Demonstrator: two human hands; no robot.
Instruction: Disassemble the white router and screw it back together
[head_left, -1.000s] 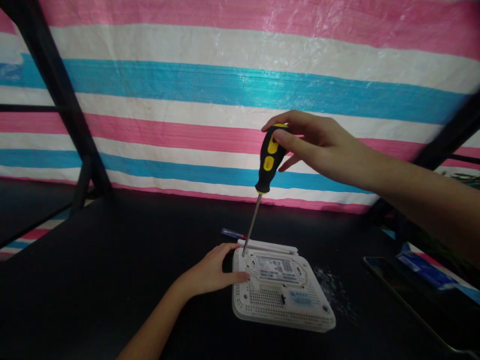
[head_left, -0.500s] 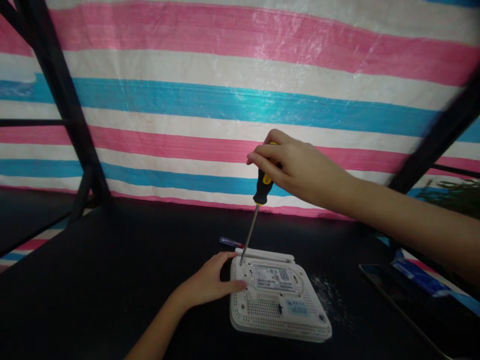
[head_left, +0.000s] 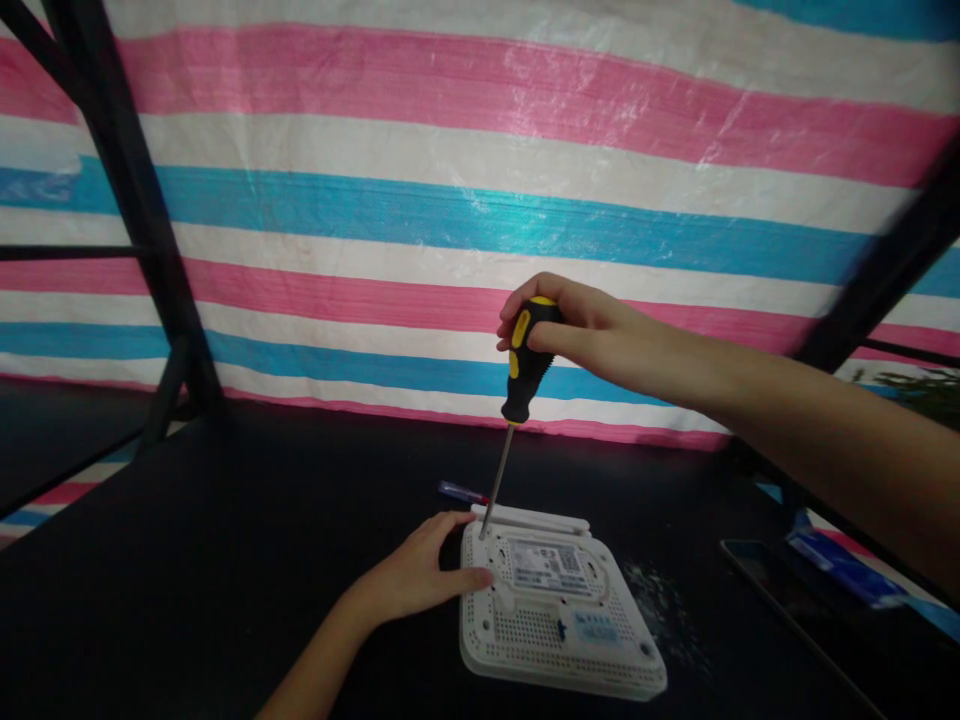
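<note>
A white router (head_left: 517,640) lies underside up on the black table, with vent holes, a printed label and white antennas along its far edge. My left hand (head_left: 416,570) grips its left side, thumb on top and fingers at the far-left corner. In my right hand (head_left: 581,325) is a black-and-yellow screwdriver (head_left: 529,370), held by the upper handle. Its shaft leans slightly, and the tip sits in the hole at the router's far-left corner. Whether a screw is in that hole cannot be seen.
A slim purple-and-red pen-like tool (head_left: 461,492) lies behind the router. White crumbs (head_left: 667,610) are scattered to its right. Farther right are a dark flat device (head_left: 802,620) and a blue packet (head_left: 847,568). Black posts (head_left: 142,215) and a striped tarp (head_left: 420,210) stand behind.
My right hand has turned about the screwdriver handle, so more of the handle shows and the thumb is on the near side. The tip and my left hand stay in place.
</note>
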